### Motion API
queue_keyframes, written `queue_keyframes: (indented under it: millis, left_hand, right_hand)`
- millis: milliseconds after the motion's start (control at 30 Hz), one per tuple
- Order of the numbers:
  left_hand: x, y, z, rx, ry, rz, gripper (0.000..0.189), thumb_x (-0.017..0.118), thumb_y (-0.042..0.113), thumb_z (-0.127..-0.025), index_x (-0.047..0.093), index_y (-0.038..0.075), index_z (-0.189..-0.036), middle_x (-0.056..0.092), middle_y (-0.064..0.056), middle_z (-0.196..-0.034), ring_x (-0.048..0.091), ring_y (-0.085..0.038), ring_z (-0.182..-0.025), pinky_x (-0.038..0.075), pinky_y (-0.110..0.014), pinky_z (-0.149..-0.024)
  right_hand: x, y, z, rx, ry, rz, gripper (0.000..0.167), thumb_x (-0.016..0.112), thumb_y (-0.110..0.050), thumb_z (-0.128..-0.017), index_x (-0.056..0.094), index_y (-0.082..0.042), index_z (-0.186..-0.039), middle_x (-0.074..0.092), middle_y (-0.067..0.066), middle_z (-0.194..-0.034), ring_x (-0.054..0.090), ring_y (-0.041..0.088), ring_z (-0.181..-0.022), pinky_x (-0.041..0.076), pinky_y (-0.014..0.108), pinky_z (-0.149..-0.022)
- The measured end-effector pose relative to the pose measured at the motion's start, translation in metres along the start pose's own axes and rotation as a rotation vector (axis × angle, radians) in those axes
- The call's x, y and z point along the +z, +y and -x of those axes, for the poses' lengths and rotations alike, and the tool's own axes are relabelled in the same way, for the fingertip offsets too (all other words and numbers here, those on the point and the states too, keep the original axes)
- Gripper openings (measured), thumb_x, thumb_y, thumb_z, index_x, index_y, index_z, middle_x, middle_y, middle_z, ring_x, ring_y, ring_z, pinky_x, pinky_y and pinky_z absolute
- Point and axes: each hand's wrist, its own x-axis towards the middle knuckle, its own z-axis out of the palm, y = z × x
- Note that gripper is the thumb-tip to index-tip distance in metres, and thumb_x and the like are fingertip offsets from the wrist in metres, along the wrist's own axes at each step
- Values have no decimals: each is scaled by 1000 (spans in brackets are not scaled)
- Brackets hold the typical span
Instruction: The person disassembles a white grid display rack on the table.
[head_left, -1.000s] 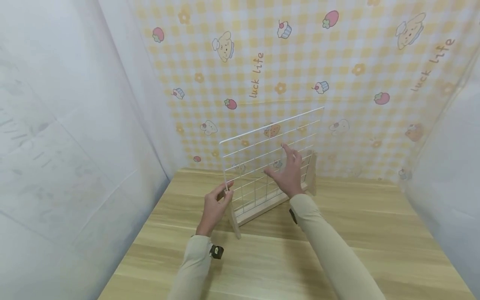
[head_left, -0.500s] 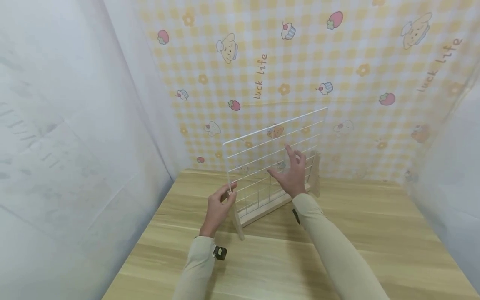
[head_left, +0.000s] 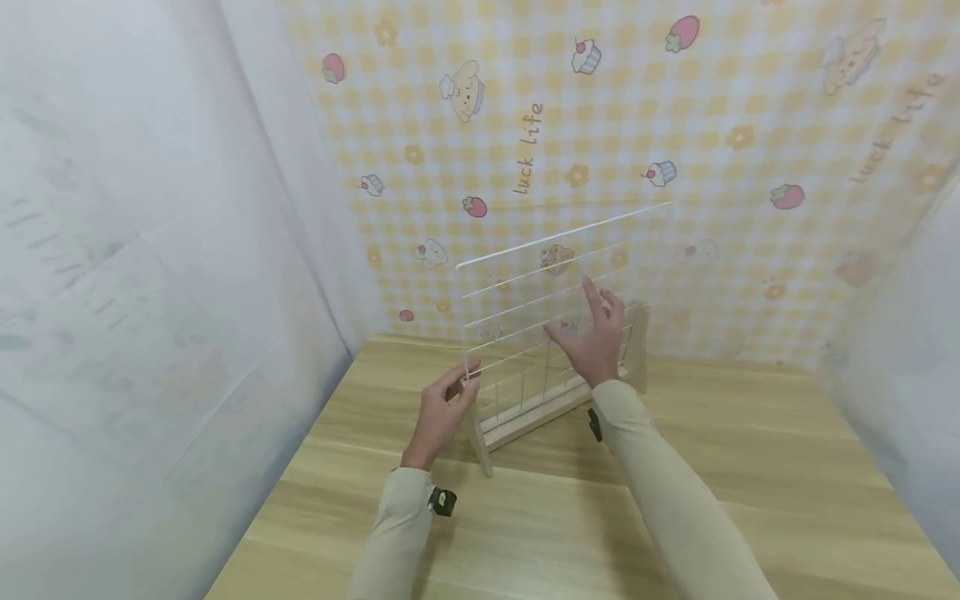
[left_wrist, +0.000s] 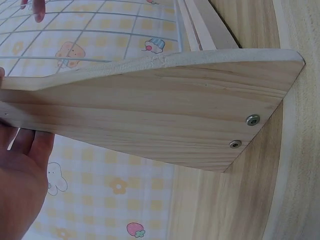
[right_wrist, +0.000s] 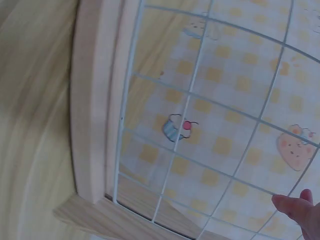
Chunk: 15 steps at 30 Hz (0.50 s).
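A white wire grid panel stands upright in a pale wooden stand, whose base rail lies along the table. My left hand holds the upper end of the stand's left side piece, beside the panel's left edge. In the left wrist view its fingers lie across that wooden piece, partly out of frame. My right hand is in front of the panel with thumb and index finger spread apart. The right thumb is close to a wire; whether it touches cannot be made out.
The stand's right side piece stands near the back wall, covered by a yellow checked cloth. Two bolts show low on the left side piece. A white sheet closes off the left. Wood-grained table lies in front.
The panel's top bar sits slightly higher against the cloth; whether it rose or tilted I cannot tell. The head view has shifted slightly. Both hands keep nearly the same pose.
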Motion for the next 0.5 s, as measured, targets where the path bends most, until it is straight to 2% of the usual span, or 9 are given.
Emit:
queue_keyframes:
  millis: [133,300,400,500]
  left_hand:
    - [-1,0,-2,-4,3,11,34,61,9,-100,62,4,-133,66,-21,-132,64,-42,-121,45,-54,-112]
    - [-1,-2,-3,-23,-26,15,36,61,13,-101,60,7,-136,65,-20,-133,63,-41,-122,42,-53,-116]
    - [1,-14,-5,-21,-17,4,35,61,14,-101,61,8,-135,66,-21,-132,66,-41,-116,40,-51,-118]
    - [1,-26,-7,-4,-6,4,35,63,18,-100,63,10,-134,67,-17,-132,67,-36,-116,42,-49,-117]
  right_hand:
    - [-2,-10,-8,-20,-24,-2,94,92,-24,-69,46,-14,-149,38,34,-143,37,46,-138,40,62,-112]
    - [-4,-12,-13,-47,-3,31,94,93,-23,-67,47,-12,-149,40,34,-141,41,45,-133,44,60,-108]
    - [-7,-16,-16,-49,-3,31,94,92,-24,-68,46,-14,-150,39,33,-143,40,46,-135,43,60,-109]
    - [-9,-20,-20,-39,-2,23,95,93,-25,-68,45,-17,-151,38,32,-144,39,44,-137,42,59,-112]
